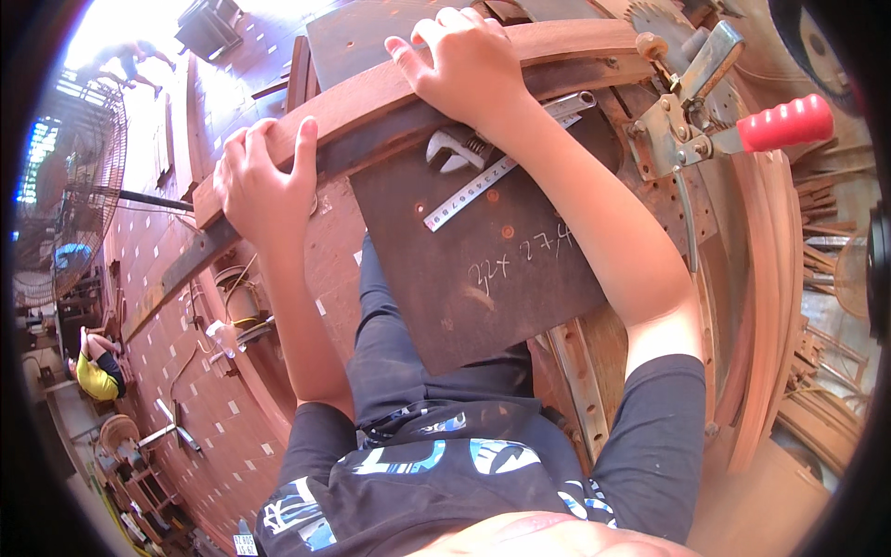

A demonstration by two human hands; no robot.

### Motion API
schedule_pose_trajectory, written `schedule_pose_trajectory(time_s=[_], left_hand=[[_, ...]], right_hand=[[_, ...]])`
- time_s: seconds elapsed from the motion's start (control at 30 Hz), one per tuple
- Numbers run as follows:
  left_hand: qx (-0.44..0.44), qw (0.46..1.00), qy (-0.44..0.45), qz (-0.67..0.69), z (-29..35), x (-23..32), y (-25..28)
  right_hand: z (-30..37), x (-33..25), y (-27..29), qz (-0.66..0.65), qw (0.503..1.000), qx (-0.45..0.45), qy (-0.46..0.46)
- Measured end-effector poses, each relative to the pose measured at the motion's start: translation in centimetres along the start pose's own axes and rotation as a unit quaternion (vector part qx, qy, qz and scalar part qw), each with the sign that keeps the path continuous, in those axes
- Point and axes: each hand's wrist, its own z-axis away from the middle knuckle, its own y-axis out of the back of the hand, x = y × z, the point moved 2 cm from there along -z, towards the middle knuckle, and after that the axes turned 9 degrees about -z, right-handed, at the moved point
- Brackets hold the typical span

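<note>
A long, curved reddish wooden piece (357,97) arcs across the upper middle, lying along a darker curved strip (371,139). Near its left end my left hand (263,181) grips it, fingers over the far side and thumb raised along the top. My right hand (469,70) is wrapped over the same piece farther right, its thumb apart from the fingers. Below my right forearm, an adjustable wrench (452,153) and a short length of measuring tape (464,197) rest on a dark plate (436,306) with chalk marks.
A toggle clamp with a red handle (786,123) stands right of the wooden piece, near a toothed saw blade (650,17). Curved boards (766,278) lean at the right. A caged fan (70,186) and a person in yellow (97,376) are at the left.
</note>
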Motion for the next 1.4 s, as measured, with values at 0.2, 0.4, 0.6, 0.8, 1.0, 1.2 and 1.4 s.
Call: schedule_pose_trajectory(time_s=[0.2,0.4,0.6,0.8,1.0,1.2,1.4], left_hand=[[0.035,0.998,-0.017,-0.047,-0.3,0.1,-0.2],[-0.014,0.999,0.001,-0.043,-1.0,0.1,-0.9],[-0.001,0.999,-0.012,-0.051,-1.4,0.2,-1.1],[-0.016,0.996,-0.028,-0.083,-1.0,-0.2,-1.1],[-0.045,0.997,-0.031,-0.046,-1.6,-0.3,-1.7],[-0.028,0.999,-0.005,-0.019,-1.2,-0.1,-1.4],[-0.023,1.000,0.009,0.018,-0.8,-0.4,-1.5]], right_hand=[[-0.8,0.4,-0.3,-0.003,1.000,-0.005,-0.005],[-1.1,0.0,1.7,-0.072,0.996,-0.003,-0.048],[-1.3,0.1,1.3,-0.062,0.997,0.000,-0.037],[-1.1,0.0,1.5,-0.054,0.997,-0.018,-0.053],[-1.2,1.7,0.8,-0.042,0.997,-0.038,-0.061],[-1.0,1.3,0.9,-0.044,0.994,-0.060,-0.083],[-0.9,1.0,1.1,-0.058,0.991,-0.073,-0.097]])
